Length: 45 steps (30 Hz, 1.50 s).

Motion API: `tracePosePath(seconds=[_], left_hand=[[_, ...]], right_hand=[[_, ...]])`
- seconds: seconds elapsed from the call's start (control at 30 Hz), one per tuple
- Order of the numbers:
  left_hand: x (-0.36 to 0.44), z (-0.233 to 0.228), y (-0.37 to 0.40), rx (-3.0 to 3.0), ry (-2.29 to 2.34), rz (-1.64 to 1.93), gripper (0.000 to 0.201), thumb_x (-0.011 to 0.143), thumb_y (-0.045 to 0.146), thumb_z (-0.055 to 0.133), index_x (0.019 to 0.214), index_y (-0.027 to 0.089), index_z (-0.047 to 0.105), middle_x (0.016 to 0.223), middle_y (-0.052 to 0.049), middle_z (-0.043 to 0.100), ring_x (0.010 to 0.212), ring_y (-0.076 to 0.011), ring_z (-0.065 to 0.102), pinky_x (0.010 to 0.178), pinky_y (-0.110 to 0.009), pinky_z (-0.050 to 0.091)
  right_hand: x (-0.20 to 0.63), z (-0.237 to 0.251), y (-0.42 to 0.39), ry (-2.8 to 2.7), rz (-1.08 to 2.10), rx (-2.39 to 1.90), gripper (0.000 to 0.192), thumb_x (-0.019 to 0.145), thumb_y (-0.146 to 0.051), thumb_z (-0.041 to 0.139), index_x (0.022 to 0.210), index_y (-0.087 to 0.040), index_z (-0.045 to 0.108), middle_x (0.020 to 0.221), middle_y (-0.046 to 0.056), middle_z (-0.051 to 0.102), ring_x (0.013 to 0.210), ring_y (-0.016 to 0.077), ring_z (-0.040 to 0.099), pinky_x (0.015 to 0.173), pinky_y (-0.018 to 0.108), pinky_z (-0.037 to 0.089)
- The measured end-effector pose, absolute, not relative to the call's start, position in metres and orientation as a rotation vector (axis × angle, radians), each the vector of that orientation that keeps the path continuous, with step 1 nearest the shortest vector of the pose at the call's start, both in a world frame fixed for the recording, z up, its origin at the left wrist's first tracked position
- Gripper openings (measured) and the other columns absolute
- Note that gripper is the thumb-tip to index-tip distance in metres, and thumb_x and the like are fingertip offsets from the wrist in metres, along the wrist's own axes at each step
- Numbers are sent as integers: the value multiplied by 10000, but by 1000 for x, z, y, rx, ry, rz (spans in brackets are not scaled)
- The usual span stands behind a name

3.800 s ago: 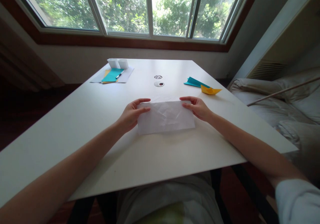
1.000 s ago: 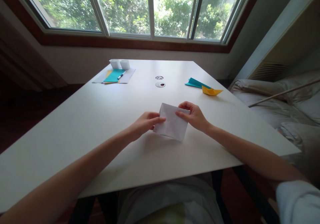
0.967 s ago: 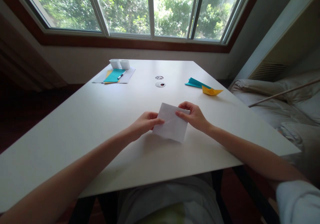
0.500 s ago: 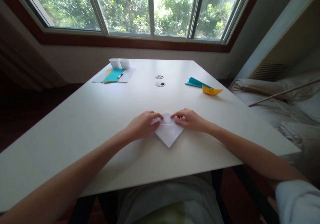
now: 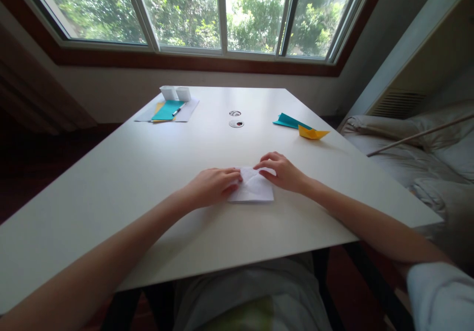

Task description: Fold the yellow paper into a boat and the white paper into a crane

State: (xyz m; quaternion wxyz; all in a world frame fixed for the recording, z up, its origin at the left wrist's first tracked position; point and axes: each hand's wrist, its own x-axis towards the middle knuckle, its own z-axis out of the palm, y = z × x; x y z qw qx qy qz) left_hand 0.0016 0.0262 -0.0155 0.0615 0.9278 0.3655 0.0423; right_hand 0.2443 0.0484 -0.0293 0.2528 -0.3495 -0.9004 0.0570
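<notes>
A folded white paper (image 5: 255, 189) lies flat on the table in front of me, roughly square, with one straight edge towards me and faint creases across it. My left hand (image 5: 217, 185) holds its left side, fingers together on top and the thumb low along the edge. Over the upper right part of the sheet is my right hand (image 5: 280, 172), its index finger and thumb apart near the far edge. Whether those fingertips touch the paper I cannot tell.
On the white table (image 5: 166, 242), a yellow paper boat (image 5: 312, 133) and a teal folded paper (image 5: 291, 120) sit at the right. Far left are teal paper (image 5: 166, 110), a pen (image 5: 178, 109) and white containers (image 5: 175, 93). Two round discs (image 5: 236, 124) are near the middle.
The white paper, a diamond pointing towards me before, now has a straight near edge. My right hand has lifted slightly and its fingers have spread; the left lies flatter over the paper's left side.
</notes>
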Motion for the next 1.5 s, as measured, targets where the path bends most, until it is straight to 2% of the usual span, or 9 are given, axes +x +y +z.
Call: tracePosePath(seconds=[0.13, 0.3, 0.4, 0.53, 0.67, 0.8, 1.13, 1.33, 1.5], left_hand=[[6, -17, 26, 2831, 1477, 174, 262, 892, 285, 400, 1045, 218, 602, 1006, -69, 654, 888, -229, 621, 740, -346, 480], [10, -17, 22, 2828, 1320, 247, 275, 891, 223, 388, 903, 167, 657, 882, -77, 667, 836, -192, 624, 736, -296, 479], [12, -16, 16, 2807, 1036, 274, 272, 891, 205, 392, 919, 169, 660, 981, -74, 680, 904, -174, 632, 808, -272, 477], [12, -18, 10, 2827, 808, 226, 314, 903, 211, 383, 1127, 191, 603, 1234, -65, 590, 1123, -177, 554, 974, -287, 401], [13, -23, 7, 2847, 892, 140, 400, 916, 222, 359, 1292, 143, 469, 1352, -102, 475, 1214, -193, 478, 1020, -313, 358], [14, -25, 6, 2845, 884, 98, 418, 920, 201, 333, 1321, 138, 431, 1392, -102, 424, 1254, -192, 429, 1030, -314, 337], [14, -21, 5, 2816, 900, 51, 423, 921, 199, 323, 1331, 176, 427, 1398, -79, 418, 1247, -195, 439, 1023, -313, 322], [12, -19, 7, 2774, 863, 59, 417, 930, 217, 314, 1332, 195, 424, 1400, -71, 418, 1259, -195, 425, 1035, -320, 313], [9, -16, 9, 2725, 780, 67, 406, 936, 224, 309, 1322, 220, 434, 1398, -45, 426, 1248, -185, 436, 1047, -327, 304]], right_hand=[[240, -20, 36, -2533, 240, -743, 232, 884, -254, 484, 1044, -202, 645, 1038, 68, 659, 973, 166, 587, 887, 320, 428], [239, -25, 35, -2701, 185, -916, 324, 911, -351, 428, 1144, -202, 598, 1152, 74, 641, 1064, 197, 582, 943, 367, 389], [243, -28, 42, -2701, 111, -1087, 356, 917, -377, 399, 1141, -189, 602, 1189, 86, 619, 1100, 219, 563, 954, 384, 383], [247, -29, 44, -2735, 55, -1179, 403, 936, -350, 333, 1241, -174, 530, 1291, 110, 539, 1223, 250, 459, 1019, 455, 313], [243, -30, 33, -2907, 215, -1071, 585, 920, -479, 298, 1411, -163, 292, 1483, 118, 248, 1378, 288, 168, 1087, 528, 162], [240, -32, 26, -2987, 468, -1085, 781, 860, -640, 248, 1456, -151, 119, 1517, 107, 62, 1396, 277, 25, 1118, 491, 80], [260, -33, 56, -2879, 544, -1329, 858, 805, -695, 316, 1457, -192, 77, 1516, 109, 58, 1390, 302, 51, 1091, 575, 28], [273, -30, 71, -2843, 657, -1436, 789, 845, -670, 188, 1458, -200, 28, 1523, 64, 9, 1394, 280, -18, 1088, 578, 32], [271, -17, 64, -2771, 324, -1317, 697, 890, -575, 273, 1455, -201, 112, 1522, 75, 67, 1395, 270, -33, 1076, 597, -8]])
